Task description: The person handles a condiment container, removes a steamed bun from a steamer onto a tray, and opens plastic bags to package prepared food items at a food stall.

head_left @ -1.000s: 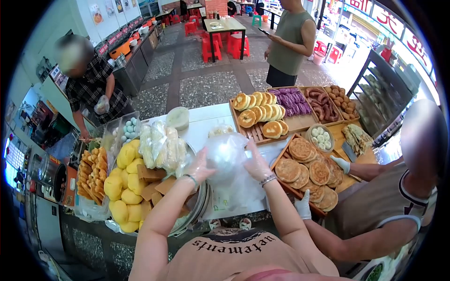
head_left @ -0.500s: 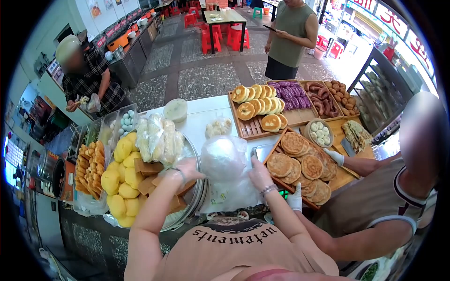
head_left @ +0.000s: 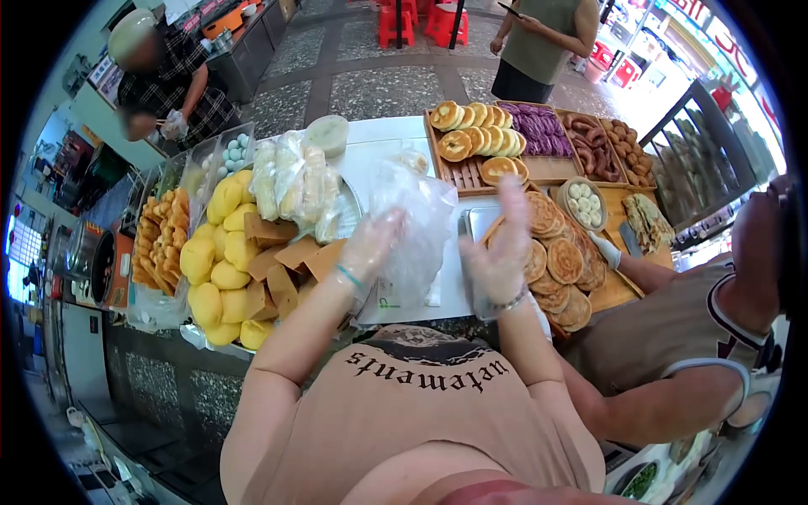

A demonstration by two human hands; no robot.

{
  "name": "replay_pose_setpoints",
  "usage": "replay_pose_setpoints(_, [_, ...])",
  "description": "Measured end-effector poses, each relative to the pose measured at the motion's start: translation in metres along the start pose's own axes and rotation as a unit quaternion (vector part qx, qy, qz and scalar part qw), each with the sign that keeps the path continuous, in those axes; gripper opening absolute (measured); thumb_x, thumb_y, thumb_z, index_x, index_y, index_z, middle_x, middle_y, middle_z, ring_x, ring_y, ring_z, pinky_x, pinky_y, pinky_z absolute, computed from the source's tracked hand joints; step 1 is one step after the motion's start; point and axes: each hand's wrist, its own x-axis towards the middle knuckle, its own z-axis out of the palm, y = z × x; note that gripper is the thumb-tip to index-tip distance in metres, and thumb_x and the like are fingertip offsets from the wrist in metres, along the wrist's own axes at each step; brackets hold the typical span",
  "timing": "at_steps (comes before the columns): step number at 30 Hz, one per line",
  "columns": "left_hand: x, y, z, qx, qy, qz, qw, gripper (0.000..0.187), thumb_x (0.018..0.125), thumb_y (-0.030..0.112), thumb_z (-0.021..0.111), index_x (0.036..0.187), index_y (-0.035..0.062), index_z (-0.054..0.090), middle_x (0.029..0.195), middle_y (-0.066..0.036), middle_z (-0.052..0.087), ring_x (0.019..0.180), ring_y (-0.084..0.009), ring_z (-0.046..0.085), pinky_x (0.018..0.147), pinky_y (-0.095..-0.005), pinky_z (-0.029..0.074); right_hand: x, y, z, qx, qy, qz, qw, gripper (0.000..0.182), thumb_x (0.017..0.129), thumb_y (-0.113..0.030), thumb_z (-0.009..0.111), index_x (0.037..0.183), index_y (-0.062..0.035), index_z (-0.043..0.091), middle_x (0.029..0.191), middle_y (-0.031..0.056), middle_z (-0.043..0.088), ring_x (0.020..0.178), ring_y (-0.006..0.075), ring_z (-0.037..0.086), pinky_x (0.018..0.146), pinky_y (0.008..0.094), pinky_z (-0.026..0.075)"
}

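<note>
On the white table [head_left: 370, 151] in front of me, a crumpled clear plastic bag [head_left: 423, 244] stands partly puffed up. My left hand [head_left: 373, 246], in a thin clear glove with a teal band at the wrist, has its fingers closed on the bag's left side. To the right of the bag, my right hand [head_left: 497, 252] is raised with palm turned inward and fingers stretched apart, slightly blurred. It is also gloved, holds nothing, and overlaps the edge of the tray of round flatbreads [head_left: 564, 257]. A metal tray [head_left: 481, 220] lies just behind it.
Yellow buns [head_left: 227, 273], brown cardboard pieces [head_left: 290, 273] and bagged rolls [head_left: 295, 181] lie left. Fried sticks [head_left: 160, 240] are farther left. Pan-fried buns [head_left: 471, 135], purple food [head_left: 539, 130] and sausages [head_left: 589, 147] fill trays behind. A co-worker's gloved hand [head_left: 608, 251] is right.
The puffed bag has become taller and more crumpled. My left hand has moved up and inward onto it; my right hand has lifted and spread its fingers. The view has shifted downward.
</note>
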Motion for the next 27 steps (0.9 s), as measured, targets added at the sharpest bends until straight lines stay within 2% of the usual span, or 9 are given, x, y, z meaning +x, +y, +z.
replay_pose_setpoints(4, [-0.010,0.002,0.008,-0.083,0.052,0.129,0.987,0.034,0.098,0.030,0.051,0.109,0.0011,0.064,0.098,-0.008,0.065,0.091,-0.0140,0.058,0.084,-0.0297,0.047,-0.017,-0.018,0.028,0.052,-0.211,-0.030,0.976,0.057,0.078,-0.014,0.067,0.131,-0.0020,0.047,0.127,0.0223,0.052,0.114,0.0330,0.054,0.091,0.0410,0.045])
replay_pose_setpoints(6, [-0.021,0.026,0.007,-0.024,0.105,0.113,0.988,0.033,0.097,0.030,0.051,0.108,0.0020,0.064,0.096,-0.007,0.065,0.088,-0.0128,0.058,0.081,-0.0287,0.047,-0.012,-0.007,0.023,0.063,-0.341,0.146,0.927,0.037,0.079,-0.007,0.064,0.115,-0.0025,0.059,0.100,0.0210,0.064,0.094,0.0329,0.063,0.081,0.0388,0.049])
replay_pose_setpoints(11, [-0.011,0.030,-0.032,0.015,0.068,0.119,0.990,0.031,0.093,0.028,0.059,0.106,-0.0001,0.062,0.091,-0.008,0.064,0.082,-0.0150,0.058,0.075,-0.0290,0.048,-0.001,0.015,0.011,0.009,-0.191,0.050,0.980,0.018,0.082,-0.002,0.062,0.099,-0.0025,0.064,0.085,0.0171,0.067,0.079,0.0285,0.066,0.071,0.0351,0.051])
replay_pose_setpoints(15, [-0.008,0.030,-0.074,0.098,0.135,0.098,0.981,0.023,0.093,0.018,0.058,0.108,0.0018,0.060,0.086,-0.003,0.061,0.078,-0.0082,0.054,0.073,-0.0268,0.046,-0.002,0.030,0.012,0.100,-0.100,0.185,0.973,0.016,0.083,0.002,0.057,0.097,-0.0027,0.064,0.084,0.0142,0.065,0.075,0.0239,0.063,0.071,0.0321,0.050])
replay_pose_setpoints(17, [-0.008,0.021,-0.088,0.086,0.298,0.199,0.930,0.034,0.088,0.020,0.063,0.115,0.0010,0.054,0.090,-0.002,0.056,0.080,-0.0097,0.053,0.072,-0.0291,0.046,0.000,0.015,0.009,0.075,-0.058,0.129,0.987,0.014,0.085,0.001,0.057,0.096,-0.0036,0.064,0.081,0.0120,0.063,0.070,0.0215,0.061,0.066,0.0323,0.049])
replay_pose_setpoints(20, [-0.038,0.042,-0.058,0.297,0.332,0.362,0.819,0.046,0.084,0.023,0.068,0.119,0.0005,0.049,0.096,-0.006,0.053,0.082,-0.0164,0.055,0.072,-0.0337,0.047,-0.007,0.013,0.022,0.043,-0.082,0.114,0.989,0.014,0.084,0.000,0.059,0.097,-0.0041,0.063,0.078,0.0122,0.063,0.070,0.0208,0.062,0.064,0.0321,0.049])
replay_pose_setpoints(22, [-0.049,0.062,-0.012,0.411,0.223,0.474,0.746,0.050,0.079,0.024,0.070,0.117,-0.0009,0.048,0.103,-0.016,0.052,0.087,-0.0287,0.057,0.073,-0.0395,0.049,-0.006,-0.010,0.027,-0.011,-0.128,0.144,0.981,0.014,0.083,-0.003,0.061,0.097,-0.0045,0.062,0.074,0.0122,0.062,0.069,0.0213,0.064,0.062,0.0331,0.050])
replay_pose_setpoints(24, [-0.027,0.044,0.002,0.440,0.183,0.400,0.783,0.045,0.079,0.020,0.067,0.115,0.0004,0.050,0.105,-0.018,0.054,0.090,-0.0327,0.058,0.075,-0.0411,0.049,-0.010,-0.021,0.034,0.132,-0.170,0.142,0.966,0.013,0.083,-0.005,0.062,0.095,-0.0057,0.062,0.071,0.0130,0.061,0.065,0.0257,0.063,0.059,0.0355,0.049])
replay_pose_setpoints(27, [-0.024,0.037,-0.009,0.433,0.134,0.299,0.840,0.034,0.078,0.012,0.061,0.110,0.0033,0.054,0.106,-0.018,0.057,0.093,-0.0363,0.058,0.078,-0.0429,0.049,-0.010,-0.017,0.028,0.042,-0.206,0.048,0.977,0.019,0.082,-0.007,0.061,0.101,-0.0085,0.060,0.076,0.0173,0.063,0.070,0.0340,0.064,0.062,0.0409,0.050])
